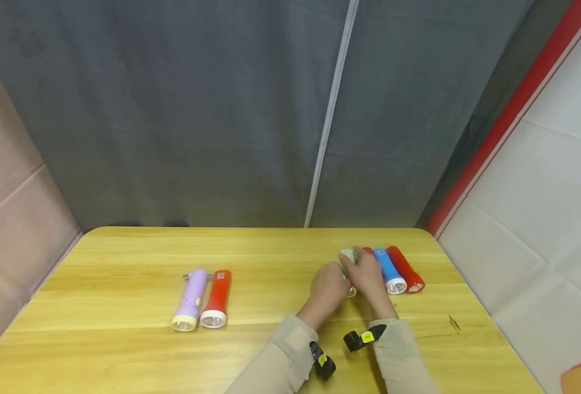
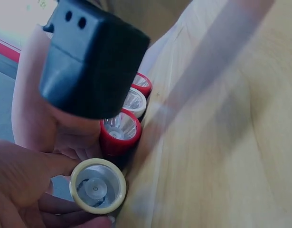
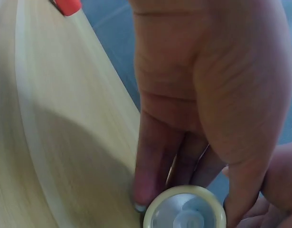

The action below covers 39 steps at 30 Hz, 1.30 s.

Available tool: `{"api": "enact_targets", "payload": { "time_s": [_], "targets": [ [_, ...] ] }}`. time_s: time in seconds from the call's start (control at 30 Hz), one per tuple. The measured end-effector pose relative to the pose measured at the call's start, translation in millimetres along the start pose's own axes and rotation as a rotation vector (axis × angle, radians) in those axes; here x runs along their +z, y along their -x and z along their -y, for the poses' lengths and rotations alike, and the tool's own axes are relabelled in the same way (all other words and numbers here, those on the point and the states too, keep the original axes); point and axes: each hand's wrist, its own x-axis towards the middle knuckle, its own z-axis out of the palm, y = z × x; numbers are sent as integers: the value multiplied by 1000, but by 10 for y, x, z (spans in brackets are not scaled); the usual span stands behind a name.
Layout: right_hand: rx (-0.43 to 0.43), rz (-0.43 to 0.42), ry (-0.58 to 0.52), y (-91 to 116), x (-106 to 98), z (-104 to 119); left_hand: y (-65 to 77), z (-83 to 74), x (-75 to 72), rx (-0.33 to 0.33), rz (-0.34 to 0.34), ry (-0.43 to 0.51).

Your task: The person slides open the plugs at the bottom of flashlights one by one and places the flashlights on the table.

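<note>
Sleeves [image 1: 281,358] lead to left hand [image 1: 328,287] and right hand [image 1: 369,274], both gripping the pale torch [image 2: 97,186] left of the blue torch [image 1: 390,270], long axes roughly parallel, right hand nearer the blue torch.

Grey cloth [image 1: 196,109] fills the upper frame, crossed by a pale strip [image 1: 331,109]. A pinkish wall [image 1: 4,191] stands at far left; at far right, a red band [image 1: 508,117] edges a white wall [image 1: 541,208]. A wooden table [image 1: 122,355] with rounded far corners spans the bottom.
</note>
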Motion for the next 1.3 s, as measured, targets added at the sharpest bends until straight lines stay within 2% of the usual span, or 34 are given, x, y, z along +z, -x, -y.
{"api": "enact_targets", "payload": {
  "time_s": [0.13,0.33,0.57,0.67,1.0,1.3],
  "targets": [
    [-1,10,-24,0,10,25,-2,16,-7,19,2,0],
    [29,40,-96,8,9,71,2,52,13,86,-46,11],
    [118,39,-283,12,31,52,42,138,34,113,-97,100],
    [139,36,-381,15,30,47,66,164,27,111,-95,159],
    [179,55,-567,4,-35,62,202,107,-147,116,-57,240],
    [115,71,-578,-24,-136,47,325,31,-321,124,-56,247]
  ]
}}
